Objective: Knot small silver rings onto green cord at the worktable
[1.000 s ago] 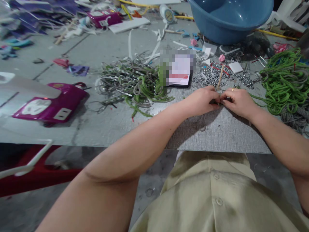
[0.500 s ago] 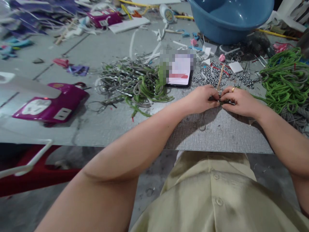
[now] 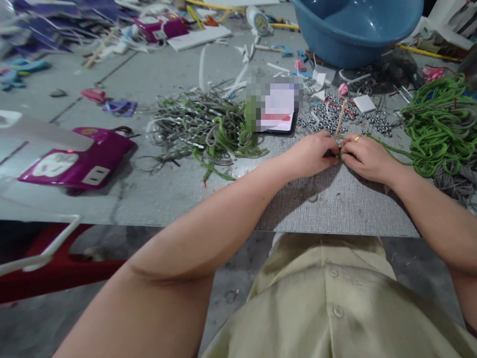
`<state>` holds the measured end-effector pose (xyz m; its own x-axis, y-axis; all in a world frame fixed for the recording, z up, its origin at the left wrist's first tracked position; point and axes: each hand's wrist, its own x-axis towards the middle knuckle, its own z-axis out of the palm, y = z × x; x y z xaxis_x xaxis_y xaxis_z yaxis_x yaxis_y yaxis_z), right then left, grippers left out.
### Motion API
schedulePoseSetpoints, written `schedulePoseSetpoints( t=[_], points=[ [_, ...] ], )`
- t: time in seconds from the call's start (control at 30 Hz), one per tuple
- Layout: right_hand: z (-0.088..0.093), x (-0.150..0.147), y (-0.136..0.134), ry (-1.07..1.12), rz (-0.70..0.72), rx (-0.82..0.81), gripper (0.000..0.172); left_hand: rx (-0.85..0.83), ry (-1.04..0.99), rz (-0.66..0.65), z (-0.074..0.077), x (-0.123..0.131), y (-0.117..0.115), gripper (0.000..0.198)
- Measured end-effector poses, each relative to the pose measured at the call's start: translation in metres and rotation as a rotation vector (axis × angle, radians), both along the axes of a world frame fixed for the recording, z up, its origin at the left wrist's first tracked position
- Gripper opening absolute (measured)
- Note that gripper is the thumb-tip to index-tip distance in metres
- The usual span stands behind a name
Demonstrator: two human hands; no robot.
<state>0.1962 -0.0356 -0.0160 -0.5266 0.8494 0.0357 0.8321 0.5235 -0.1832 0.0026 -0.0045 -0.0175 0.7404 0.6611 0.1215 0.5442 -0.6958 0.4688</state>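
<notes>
My left hand (image 3: 319, 153) and my right hand (image 3: 362, 155) meet fingertip to fingertip just above the table near its front. Pinched in my right hand is a green cord (image 3: 395, 150) that runs out behind it towards the green cord pile (image 3: 439, 129). The fingers of my left hand are closed at the same spot, and what lies in them is hidden. A thin wooden stick (image 3: 340, 118) stands upright just behind the fingertips. Many small metal rings (image 3: 324, 114) lie scattered beyond my hands.
A phone (image 3: 278, 109) lies behind my left hand, beside a heap of finished-looking green and grey cords with metal ends (image 3: 201, 124). A blue basin (image 3: 357, 40) stands at the back. Purple plastic devices (image 3: 85, 156) sit at the left, with a red chair (image 3: 74, 268) below.
My right hand has turned slightly and its fingers have drawn in closer to my left fingertips. The dark green piece seen between the hands is now mostly covered.
</notes>
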Motion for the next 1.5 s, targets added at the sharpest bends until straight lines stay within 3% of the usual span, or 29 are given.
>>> schedulePoseSetpoints(
  t=[0.43,0.87,1.13,1.33,1.5],
  points=[
    [-0.002,0.001,0.0,0.194,-0.166,-0.041,0.008,0.021,0.041,-0.013,0.001,0.002,-0.001,0.013],
    [-0.007,-0.003,0.0,0.136,-0.191,0.041,0.015,-0.011,0.065,0.019,0.003,0.003,-0.002,0.014],
    [-0.003,-0.001,0.001,0.226,-0.309,-0.06,0.001,-0.002,0.043,0.006,0.001,0.001,-0.001,0.013],
    [-0.006,0.009,0.008,0.305,-0.311,-0.157,0.03,-0.036,0.06,0.016,0.004,0.002,-0.002,0.015],
    [-0.005,0.015,0.012,0.3,-0.281,-0.272,0.04,-0.048,0.07,0.018,0.005,0.002,-0.003,0.017]
  ],
)
